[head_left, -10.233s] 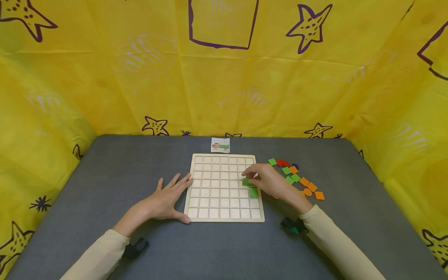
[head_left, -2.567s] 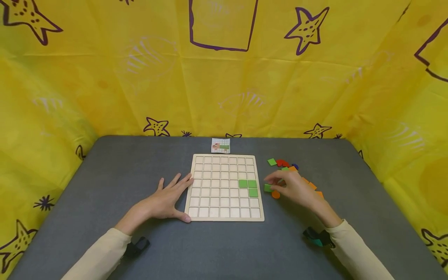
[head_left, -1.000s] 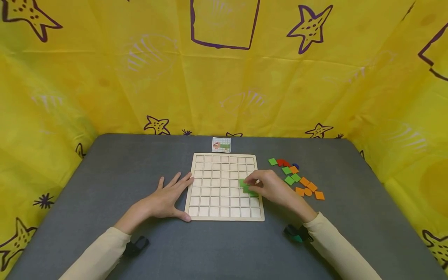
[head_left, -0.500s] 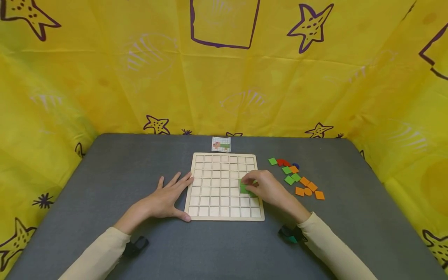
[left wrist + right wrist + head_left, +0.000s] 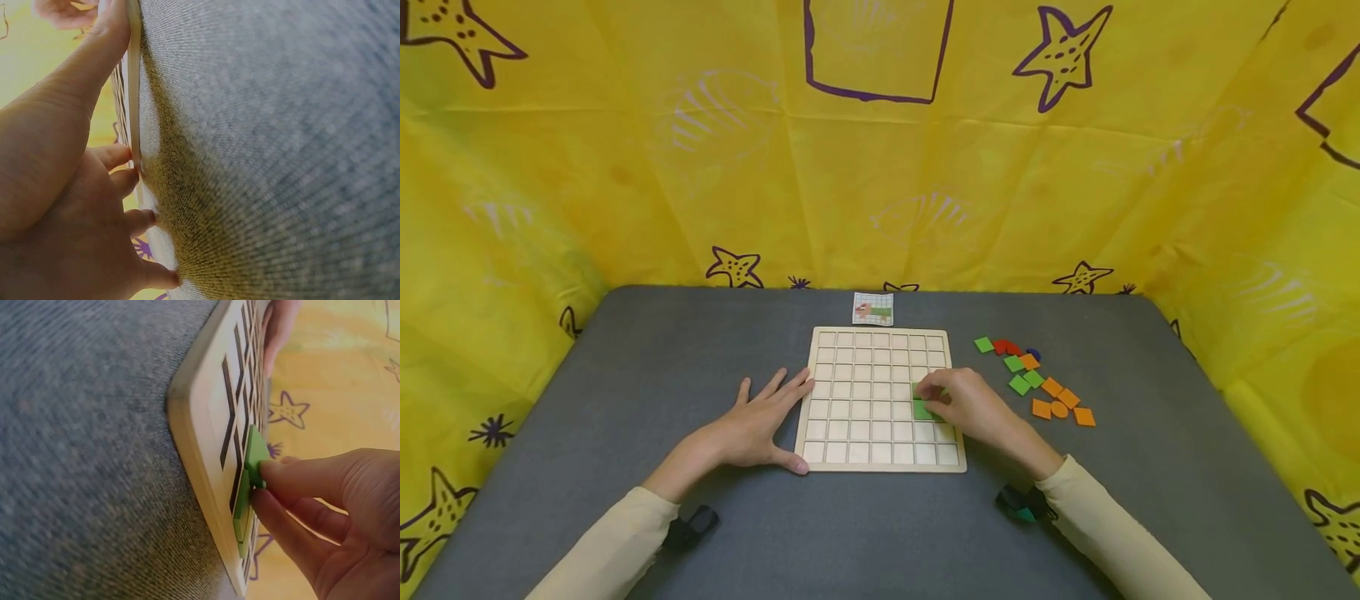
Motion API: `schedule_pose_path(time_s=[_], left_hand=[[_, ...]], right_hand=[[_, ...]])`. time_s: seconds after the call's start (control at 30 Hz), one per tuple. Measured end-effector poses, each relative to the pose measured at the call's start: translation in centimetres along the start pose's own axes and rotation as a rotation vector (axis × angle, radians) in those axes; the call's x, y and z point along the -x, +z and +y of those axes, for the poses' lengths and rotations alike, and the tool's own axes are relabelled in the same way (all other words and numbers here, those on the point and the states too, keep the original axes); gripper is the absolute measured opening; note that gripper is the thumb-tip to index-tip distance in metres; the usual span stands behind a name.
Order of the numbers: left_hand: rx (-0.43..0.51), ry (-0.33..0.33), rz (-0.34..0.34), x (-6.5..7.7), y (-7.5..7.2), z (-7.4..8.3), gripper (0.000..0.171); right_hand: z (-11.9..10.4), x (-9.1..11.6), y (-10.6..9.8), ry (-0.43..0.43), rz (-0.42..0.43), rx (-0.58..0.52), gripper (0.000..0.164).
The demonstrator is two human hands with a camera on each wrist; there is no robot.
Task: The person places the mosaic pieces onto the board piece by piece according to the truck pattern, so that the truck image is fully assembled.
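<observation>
A square wooden grid board [image 5: 880,467] lies on the table. My left hand [image 5: 748,432] rests at its left edge with fingers spread straight; in the left wrist view the thumb and fingertips touch the board's side. Over the right part of the board, my right hand [image 5: 972,404] pinches a green square tile [image 5: 922,410] by its edge with thumb and fingers. That green tile [image 5: 255,453] looks slightly tilted in the right wrist view. Next to it other green tiles [image 5: 240,506] sit in cells, partly hidden by my fingers.
Right of the board lie loose pieces: green squares [image 5: 1019,385], orange squares [image 5: 1084,417], an orange round piece [image 5: 1059,410], red pieces [image 5: 1007,347] and a dark blue one [image 5: 1033,355]. Behind the board lies a small picture card [image 5: 872,309]. A yellow patterned cloth [image 5: 880,167] hangs behind the table.
Earlier, my right hand took a green tile from beside the board and carried it left over the grid. It now sits at a cell below another green one. The left hand has stayed put.
</observation>
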State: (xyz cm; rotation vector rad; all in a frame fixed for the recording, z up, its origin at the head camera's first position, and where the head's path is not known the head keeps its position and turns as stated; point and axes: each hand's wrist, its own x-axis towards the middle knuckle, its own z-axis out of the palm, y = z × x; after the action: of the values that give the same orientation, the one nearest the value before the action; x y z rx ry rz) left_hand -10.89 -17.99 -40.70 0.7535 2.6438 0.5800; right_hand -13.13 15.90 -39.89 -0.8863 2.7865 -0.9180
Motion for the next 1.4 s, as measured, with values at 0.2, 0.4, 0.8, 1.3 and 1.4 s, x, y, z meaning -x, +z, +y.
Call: schedule_pose_path(time_s=[0.2, 0.4, 0.8, 1.3, 1.4], left_hand=[[-0.001, 0.004, 0.002, 0.0, 0.0, -0.1, 0.117], [0.003, -0.002, -0.002, 0.0, 0.0, -0.1, 0.118], [0.01, -0.005, -0.002, 0.1, -0.2, 0.1, 0.118], [0.008, -0.001, -0.001, 0.1, 0.0, 0.0, 0.117], [0.007, -0.002, -0.001, 0.1, 0.0, 0.0, 0.118]], right_hand=[[0.1, 0.0, 0.3, 0.003, 0.006, 0.032, 0.015], [0.0, -0.2, 0.4, -0.002, -0.011, 0.04, 0.014], [-0.1, -0.1, 0.4, -0.022, -0.019, 0.016, 0.015], [2.5, 1.4, -2.8, 0.059, 0.093, 0.017, 0.019], [3.5, 2.0, -3.6, 0.083, 0.113, 0.011, 0.021]])
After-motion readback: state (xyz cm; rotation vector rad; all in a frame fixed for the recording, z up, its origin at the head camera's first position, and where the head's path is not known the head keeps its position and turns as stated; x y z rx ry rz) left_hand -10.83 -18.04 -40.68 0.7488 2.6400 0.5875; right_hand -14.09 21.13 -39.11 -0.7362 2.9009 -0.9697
